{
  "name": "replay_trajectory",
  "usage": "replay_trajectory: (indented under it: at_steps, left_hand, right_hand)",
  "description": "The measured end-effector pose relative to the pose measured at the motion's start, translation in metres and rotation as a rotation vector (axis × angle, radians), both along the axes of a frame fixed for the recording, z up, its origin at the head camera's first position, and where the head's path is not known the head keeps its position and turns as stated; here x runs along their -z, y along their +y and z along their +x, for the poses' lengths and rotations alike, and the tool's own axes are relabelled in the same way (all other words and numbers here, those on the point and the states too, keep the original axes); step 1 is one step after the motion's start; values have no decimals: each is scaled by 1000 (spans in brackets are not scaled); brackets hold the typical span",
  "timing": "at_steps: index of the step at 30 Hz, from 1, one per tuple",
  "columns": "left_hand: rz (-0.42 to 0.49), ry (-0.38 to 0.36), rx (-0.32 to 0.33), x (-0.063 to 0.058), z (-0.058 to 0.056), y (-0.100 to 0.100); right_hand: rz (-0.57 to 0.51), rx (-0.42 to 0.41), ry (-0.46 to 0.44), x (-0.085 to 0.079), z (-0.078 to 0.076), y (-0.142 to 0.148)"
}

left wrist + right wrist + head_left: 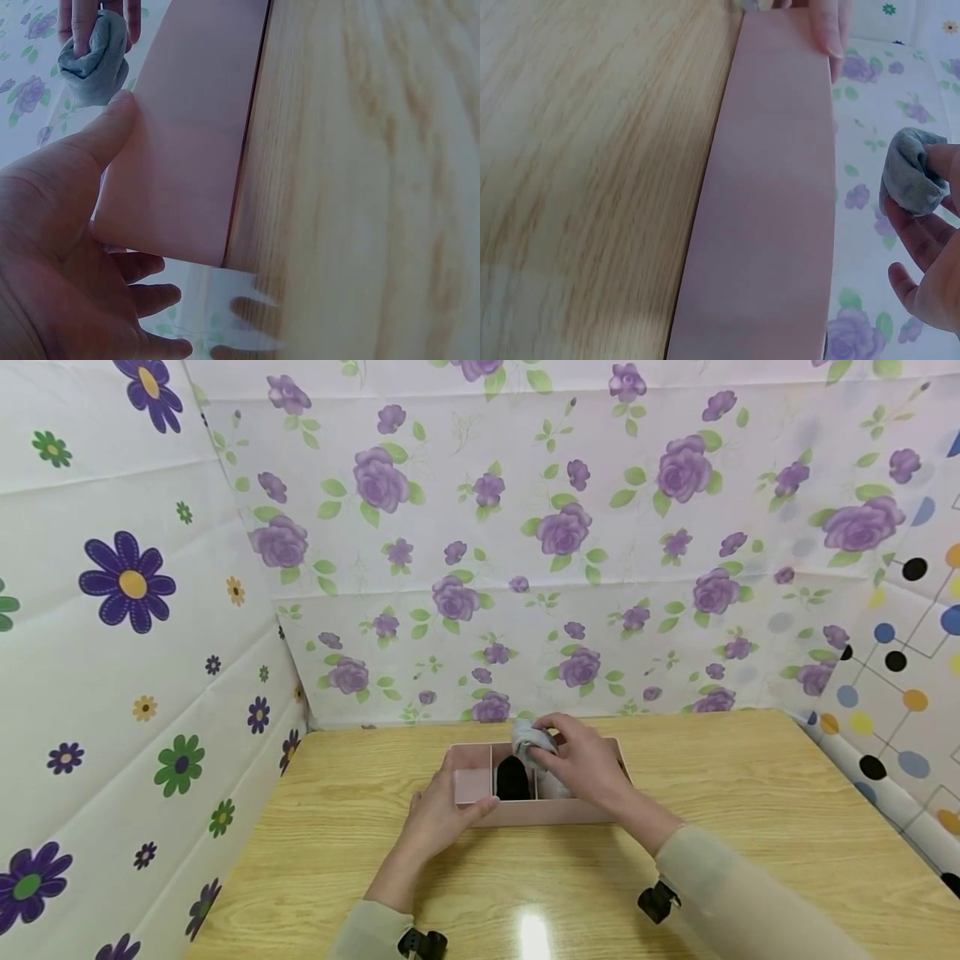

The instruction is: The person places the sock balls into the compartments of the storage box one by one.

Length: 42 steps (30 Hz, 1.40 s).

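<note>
A pink divided box (551,813) stands on the table near the back wall. My left hand (435,814) grips its left end, the thumb on the front rim and the fingers at the side. Above the middle of the box, my right hand (588,764) pinches a rolled-up grey-blue sock (527,737) between thumb and fingers. The same sock (909,174) hangs clear of the rim in the right wrist view. A black rolled sock (513,779) fills the second compartment. Something pale (553,786) lies in the compartment right of it, partly hidden by my right hand.
The leftmost compartment (472,785) shows its bare pink floor. Wood-grain table (345,827) surrounds the box. A flower-printed sheet (465,643) hangs close behind it, with further printed sheets at the left and right sides.
</note>
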State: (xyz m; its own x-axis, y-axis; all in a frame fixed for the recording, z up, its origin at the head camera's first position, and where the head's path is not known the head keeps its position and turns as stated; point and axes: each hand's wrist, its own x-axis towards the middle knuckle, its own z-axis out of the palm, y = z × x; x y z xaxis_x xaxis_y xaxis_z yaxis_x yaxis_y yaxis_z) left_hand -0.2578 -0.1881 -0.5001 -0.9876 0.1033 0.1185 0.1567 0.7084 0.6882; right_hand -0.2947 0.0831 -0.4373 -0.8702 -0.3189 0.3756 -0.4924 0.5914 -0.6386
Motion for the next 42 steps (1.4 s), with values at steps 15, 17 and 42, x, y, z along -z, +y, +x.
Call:
replay_trajectory:
  at_steps: [15, 17, 42]
  left_hand:
    - [-12, -19, -5, -2, 0, -1]
    - [-11, -18, -5, -3, 0, -1]
    - [13, -41, 12, -3, 0, -2]
  right_hand:
    - [-22, -92, -9, 11, 2, -31]
    - [-14, -91, -12, 12, 2, -33]
    - [25, -111, -48, 27, -5, -60]
